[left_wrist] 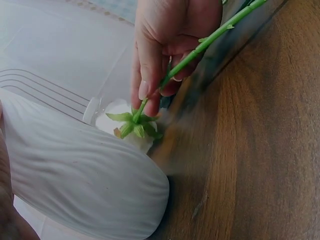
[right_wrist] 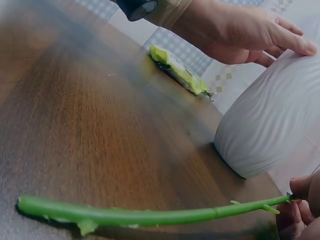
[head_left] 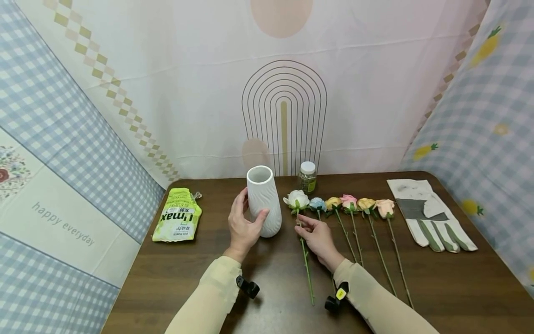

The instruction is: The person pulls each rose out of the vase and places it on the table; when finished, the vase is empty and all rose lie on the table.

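Note:
A white ribbed vase [head_left: 267,206] stands on the brown table, its round mouth facing up. My left hand [head_left: 244,228] holds it from the left side, the thumb across its front and the fingers round its far side. With the thumb and fingers of my right hand [head_left: 319,239], I pinch the green stem just below the head of a white rose [head_left: 297,199]. Its stem [right_wrist: 150,216] runs back toward me, and the sepals [left_wrist: 132,125] show close to the vase in the left wrist view. Whether the stem touches the table, I cannot tell.
Right of the white rose lie a blue rose [head_left: 318,204], a pink rose [head_left: 349,202], two yellow roses and a peach rose [head_left: 384,207]. Behind stands a white-capped jar [head_left: 308,178]. A green-white packet [head_left: 178,215] lies left, gloves [head_left: 429,213] far right.

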A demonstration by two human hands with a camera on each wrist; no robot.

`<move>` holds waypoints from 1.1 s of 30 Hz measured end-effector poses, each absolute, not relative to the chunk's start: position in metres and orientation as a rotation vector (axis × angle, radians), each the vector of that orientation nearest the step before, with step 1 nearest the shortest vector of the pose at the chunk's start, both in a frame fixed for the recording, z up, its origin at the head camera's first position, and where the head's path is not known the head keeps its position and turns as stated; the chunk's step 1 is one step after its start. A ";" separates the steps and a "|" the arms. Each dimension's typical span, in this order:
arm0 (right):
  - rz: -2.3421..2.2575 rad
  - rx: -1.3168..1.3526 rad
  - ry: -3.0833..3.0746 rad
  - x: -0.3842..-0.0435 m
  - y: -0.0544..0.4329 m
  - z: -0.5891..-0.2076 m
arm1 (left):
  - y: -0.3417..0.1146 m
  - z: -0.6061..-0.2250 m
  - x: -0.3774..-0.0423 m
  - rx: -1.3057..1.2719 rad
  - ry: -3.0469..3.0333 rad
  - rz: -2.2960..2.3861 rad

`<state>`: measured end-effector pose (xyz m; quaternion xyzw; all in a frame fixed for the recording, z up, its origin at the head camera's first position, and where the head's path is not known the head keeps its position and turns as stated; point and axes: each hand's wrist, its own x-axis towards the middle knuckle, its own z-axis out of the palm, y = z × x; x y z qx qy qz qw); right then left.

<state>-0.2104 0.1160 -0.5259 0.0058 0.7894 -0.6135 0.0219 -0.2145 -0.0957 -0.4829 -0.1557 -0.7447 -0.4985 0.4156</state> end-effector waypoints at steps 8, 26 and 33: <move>-1.881 0.109 2.472 -0.213 0.114 -0.535 | -0.097 -0.485 -0.214 -0.381 -1.874 -1.247; -1.920 0.182 2.510 -0.213 0.116 -0.538 | -0.094 -0.473 -0.210 -0.374 -1.873 -1.300; -2.017 0.158 2.453 -0.206 0.133 -0.519 | -0.111 -0.469 -0.206 -0.412 -1.902 -1.286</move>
